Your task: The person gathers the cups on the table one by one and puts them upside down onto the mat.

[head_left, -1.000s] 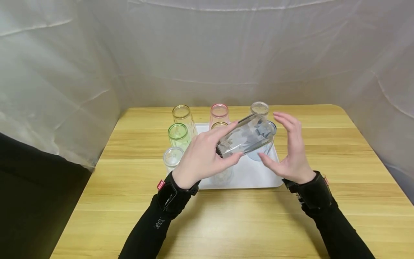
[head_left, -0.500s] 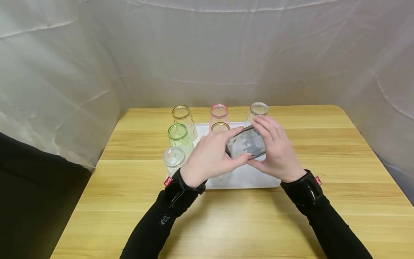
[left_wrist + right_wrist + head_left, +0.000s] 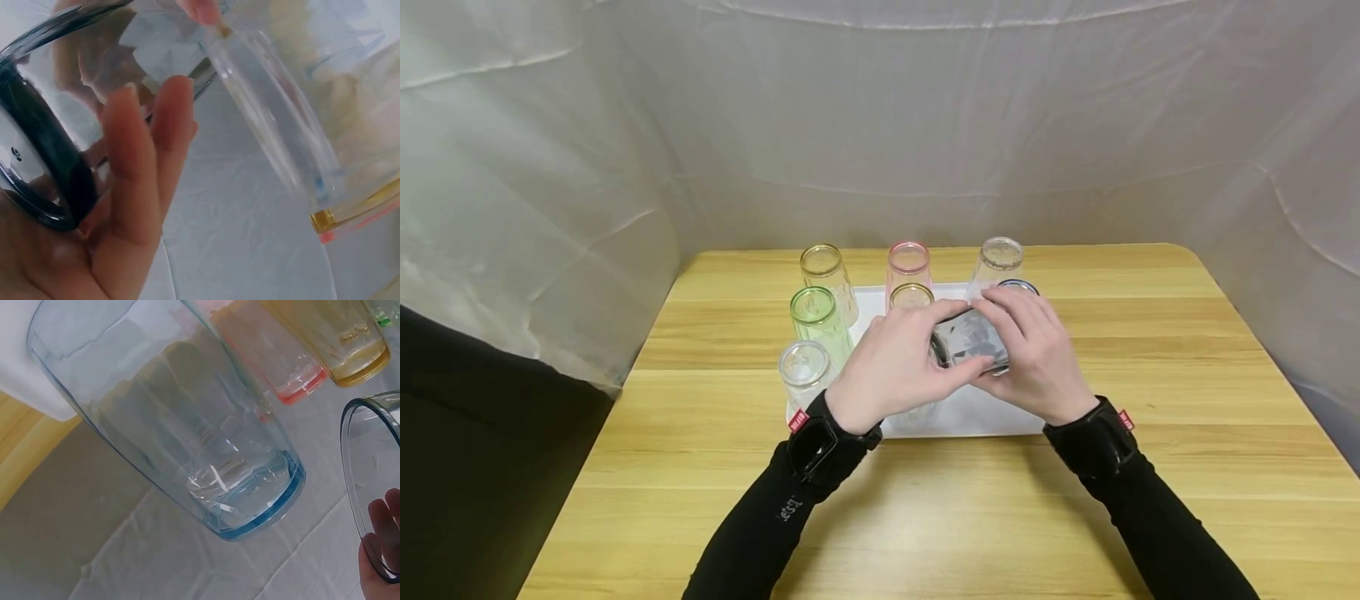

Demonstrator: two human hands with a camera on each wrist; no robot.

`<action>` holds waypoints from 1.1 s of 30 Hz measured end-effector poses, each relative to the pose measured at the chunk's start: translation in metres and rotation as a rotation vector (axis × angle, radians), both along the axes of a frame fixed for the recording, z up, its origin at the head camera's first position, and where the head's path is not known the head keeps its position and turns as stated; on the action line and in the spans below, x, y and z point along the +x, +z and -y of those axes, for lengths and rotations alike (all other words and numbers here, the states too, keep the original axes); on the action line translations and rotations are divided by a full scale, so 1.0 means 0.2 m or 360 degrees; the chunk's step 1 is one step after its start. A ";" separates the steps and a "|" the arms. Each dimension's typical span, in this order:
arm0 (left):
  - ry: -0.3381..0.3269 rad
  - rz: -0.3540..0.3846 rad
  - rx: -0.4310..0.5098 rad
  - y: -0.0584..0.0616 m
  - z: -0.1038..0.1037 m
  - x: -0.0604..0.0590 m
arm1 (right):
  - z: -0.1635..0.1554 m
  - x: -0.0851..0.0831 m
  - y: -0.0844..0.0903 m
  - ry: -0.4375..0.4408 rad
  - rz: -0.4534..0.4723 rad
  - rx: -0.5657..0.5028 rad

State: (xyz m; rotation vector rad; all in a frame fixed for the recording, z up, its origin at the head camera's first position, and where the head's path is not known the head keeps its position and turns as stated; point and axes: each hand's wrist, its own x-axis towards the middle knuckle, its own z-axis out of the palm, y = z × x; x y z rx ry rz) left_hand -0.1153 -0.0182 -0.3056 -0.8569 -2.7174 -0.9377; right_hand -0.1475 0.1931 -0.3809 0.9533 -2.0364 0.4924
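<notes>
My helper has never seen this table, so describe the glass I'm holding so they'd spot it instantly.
On the wooden table sits a white tray ringed by upside-down tumblers. Above its middle, the left hand and right hand grip the dark-tinted glass, the only one lying sideways off the tray.

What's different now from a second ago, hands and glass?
The right hand, open and apart a second ago, has closed round the dark-rimmed glass, which the left hand still grips. The glass has come down and toward the person, lying more level over the white tray. The upturned glasses on the tray have not moved.
</notes>
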 end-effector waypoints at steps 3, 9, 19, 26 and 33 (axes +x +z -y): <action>0.0012 -0.0004 0.0007 -0.01 0.00 0.00 | 0.00 0.00 -0.01 -0.0008 0.0023 -0.0016; 0.0073 -0.0016 -0.0003 0.00 0.01 0.02 | 0.00 0.02 -0.03 0.0031 0.0126 -0.0135; 0.0075 -0.0172 0.0119 -0.01 0.04 0.02 | -0.01 0.05 -0.09 0.0201 0.0407 -0.0459; 0.0091 -0.0296 0.0163 -0.03 0.07 0.03 | -0.02 0.08 -0.10 0.0223 0.0684 -0.0716; 0.0147 -0.0332 0.0135 -0.05 0.11 0.04 | -0.06 0.12 -0.15 0.0265 0.0852 -0.0893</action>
